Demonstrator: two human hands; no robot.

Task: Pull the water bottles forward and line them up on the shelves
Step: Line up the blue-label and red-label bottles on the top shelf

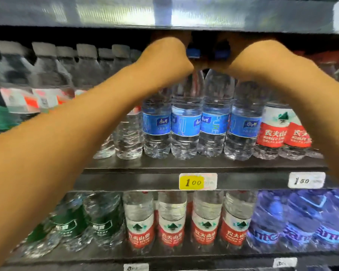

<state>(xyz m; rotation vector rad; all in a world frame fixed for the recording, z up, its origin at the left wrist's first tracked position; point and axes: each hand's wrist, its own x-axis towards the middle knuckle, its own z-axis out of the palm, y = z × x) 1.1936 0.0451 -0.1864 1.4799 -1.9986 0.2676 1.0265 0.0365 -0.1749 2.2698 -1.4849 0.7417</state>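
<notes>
We are reaching both arms up and into the middle shelf (184, 167), because the clear plastic water bottles with blue labels and blue caps (186, 122) are taken most easily by their necks, just under the shelf above. Four of them stand in a row near the front edge of that shelf, touching side by side, between plain clear bottles on the left and the red-labelled bottles (284, 132) on the right.

Our left hand (170, 53) curls around the neck and blue cap of one middle bottle, and our right hand (249, 55) does the same on the bottle just beside it; the fingers themselves are hidden behind the hands, so we judge the grip from the curled pose. Both wrists are bent and the knuckles are raised close to the underside of the upper shelf, with the forearms slanting in from the lower left and right.

We judge that the two gripped bottles are being drawn level with their neighbours. The yellow price tag (192, 181) sits on the shelf lip below them.
</notes>
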